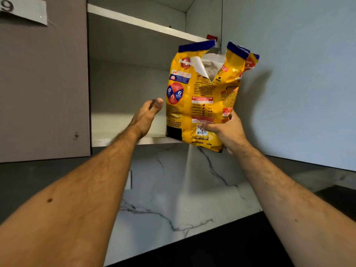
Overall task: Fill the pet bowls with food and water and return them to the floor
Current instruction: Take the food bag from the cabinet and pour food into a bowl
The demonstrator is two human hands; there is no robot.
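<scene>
A yellow dog food bag (204, 93) with a blue top edge, torn open at the top, stands tilted at the front edge of the lower cupboard shelf (123, 130). My right hand (225, 130) grips the bag's lower right corner, thumb across its front. My left hand (146, 116) is raised just left of the bag, fingers relaxed, a small gap between it and the bag. No pet bowls are in view.
The grey cupboard door (42, 83) hangs open on the left. An upper shelf (146, 24) sits above. A pale blue wall panel (300, 93) is at the right. Marble-patterned backsplash (173, 189) and a dark counter (221, 251) lie below.
</scene>
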